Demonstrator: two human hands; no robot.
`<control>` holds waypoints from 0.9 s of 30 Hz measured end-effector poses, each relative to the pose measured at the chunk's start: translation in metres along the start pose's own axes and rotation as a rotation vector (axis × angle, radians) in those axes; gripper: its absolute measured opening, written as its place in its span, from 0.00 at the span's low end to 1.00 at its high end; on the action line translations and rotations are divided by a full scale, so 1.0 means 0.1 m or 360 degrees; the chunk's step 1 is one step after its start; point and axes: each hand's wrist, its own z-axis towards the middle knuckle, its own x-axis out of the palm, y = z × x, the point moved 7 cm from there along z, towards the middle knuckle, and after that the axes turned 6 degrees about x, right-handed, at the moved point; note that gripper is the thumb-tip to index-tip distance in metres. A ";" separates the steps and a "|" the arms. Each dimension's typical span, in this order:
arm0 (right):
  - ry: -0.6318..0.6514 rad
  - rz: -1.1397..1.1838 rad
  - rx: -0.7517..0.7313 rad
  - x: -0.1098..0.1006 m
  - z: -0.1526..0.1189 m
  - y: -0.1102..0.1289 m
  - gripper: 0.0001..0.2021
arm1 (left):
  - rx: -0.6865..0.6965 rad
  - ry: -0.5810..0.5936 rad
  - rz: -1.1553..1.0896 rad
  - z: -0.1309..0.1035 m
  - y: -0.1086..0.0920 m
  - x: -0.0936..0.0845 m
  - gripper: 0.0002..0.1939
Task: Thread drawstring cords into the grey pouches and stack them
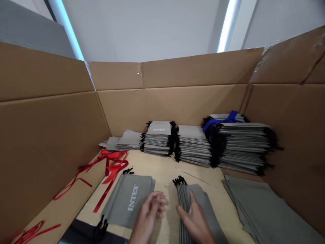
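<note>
Nearest the camera are two bare hands. By the right hand (195,219), a bundle of grey bags (184,196) is held between thumb and forefinger, its layered edges turned upward. By the left hand (149,210), nothing is seen to be held; its fingers are loosely curled and slightly blurred. The bundle is set to the right of the left fingertips, a strip of tabletop (172,230) being left between. Its long axis is pointed away from the camera, with black cord ends (180,180) gathered at the far end; the right hand is clearly the nearer.

Beside the bundle, a flat grey piece (204,198) is partly covered by the right hand. To the left, an INTEX-printed pile (124,200) is partly overlapped by the left hand. Farther out, red ribbons (115,155) are strewn on the left, and taller stacks (194,149) are ranged along the cardboard wall (177,105).
</note>
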 end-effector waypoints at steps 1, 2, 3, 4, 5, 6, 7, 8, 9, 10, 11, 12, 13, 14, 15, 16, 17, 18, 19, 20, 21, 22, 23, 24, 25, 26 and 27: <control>0.0031 -0.0030 0.0052 0.00 0.00 -0.01 0.42 | 0.0111 -0.0110 0.0274 0.01 -0.09 -0.26 0.32; 0.0059 -0.0057 0.0089 0.01 0.00 -0.01 0.44 | 0.0196 -0.0258 0.0567 0.01 -0.16 -0.56 0.30; 0.0081 -0.0074 0.0099 0.01 0.00 -0.01 0.45 | 0.0271 -0.0436 0.0875 0.01 -0.23 -0.86 0.29; 0.0098 -0.0082 0.0091 0.01 0.00 0.00 0.45 | 0.0373 -0.0599 0.1177 0.00 -0.29 -1.13 0.29; 0.0105 -0.0084 0.0082 0.00 0.00 0.00 0.44 | 0.0412 -0.0698 0.1431 0.00 -0.32 -1.36 0.30; 0.0106 -0.0077 0.0072 0.00 -0.01 0.01 0.44 | 0.0395 -0.0723 0.1598 0.02 -0.29 -1.55 0.30; 0.0098 -0.0063 0.0065 0.00 -0.01 0.01 0.43 | 0.0358 -0.0705 0.1707 0.05 -0.24 -1.69 0.29; 0.0085 -0.0047 0.0063 0.00 -0.01 0.01 0.43 | 0.0321 -0.0670 0.1773 0.07 -0.17 -1.78 0.29; 0.0076 -0.0031 0.0064 0.00 -0.01 0.01 0.42 | 0.0296 -0.0632 0.1806 0.09 -0.12 -1.84 0.28; 0.0073 -0.0018 0.0062 0.00 -0.02 0.01 0.41 | 0.0293 -0.0610 0.1826 0.10 -0.08 -1.86 0.28; 0.0070 -0.0011 0.0059 0.01 -0.02 0.02 0.39 | 0.0312 -0.0609 0.1847 0.10 -0.06 -1.85 0.27; 0.0066 -0.0016 0.0060 0.01 -0.02 0.02 0.38 | 0.0347 -0.0628 0.1873 0.09 -0.07 -1.83 0.27; 0.0063 -0.0033 0.0066 0.01 -0.02 0.02 0.38 | 0.0386 -0.0654 0.1904 0.07 -0.08 -1.80 0.26; 0.0057 -0.0057 0.0072 0.00 -0.02 0.02 0.38 | 0.0423 -0.0682 0.1935 0.06 -0.11 -1.76 0.25; 0.0046 -0.0077 0.0075 -0.01 -0.03 0.02 0.39 | 0.0454 -0.0704 0.1962 0.04 -0.14 -1.73 0.24; 0.0039 -0.0087 0.0069 -0.02 -0.03 0.03 0.40 | 0.0474 -0.0723 0.1979 0.04 -0.17 -1.71 0.24; 0.0040 -0.0086 0.0055 -0.02 -0.04 0.04 0.41 | 0.0471 -0.0729 0.1980 0.04 -0.20 -1.70 0.24; 0.0044 -0.0073 0.0039 -0.03 -0.04 0.06 0.42 | 0.0449 -0.0716 0.1958 0.05 -0.23 -1.70 0.23; 0.0048 -0.0060 0.0030 -0.04 -0.05 0.07 0.42 | 0.0402 -0.0687 0.1914 0.07 -0.24 -1.72 0.23; 0.0051 -0.0051 0.0035 -0.04 -0.05 0.07 0.41 | 0.0332 -0.0648 0.1848 0.10 -0.25 -1.74 0.22; 0.0051 -0.0046 0.0048 -0.05 -0.06 0.07 0.41 | 0.0255 -0.0606 0.1756 0.13 -0.25 -1.76 0.20; 0.0053 -0.0042 0.0064 -0.05 -0.06 0.07 0.41 | 0.0186 -0.0565 0.1640 0.15 -0.26 -1.77 0.20; 0.0056 -0.0039 0.0077 -0.04 -0.06 0.07 0.41 | 0.0138 -0.0525 0.1500 0.17 -0.27 -1.75 0.20; 0.0064 -0.0030 0.0081 -0.03 -0.06 0.07 0.41 | 0.0119 -0.0497 0.1340 0.19 -0.29 -1.72 0.21; 0.0068 -0.0005 0.0070 -0.03 -0.05 0.07 0.41 | 0.0123 -0.0479 0.1168 0.19 -0.31 -1.66 0.22; 0.0062 0.0044 0.0042 -0.03 -0.05 0.07 0.40 | 0.0140 -0.0457 0.0990 0.19 -0.33 -1.57 0.24; 0.0054 0.0120 0.0008 -0.04 -0.04 0.07 0.39 | 0.0153 -0.0429 0.0820 0.19 -0.34 -1.46 0.25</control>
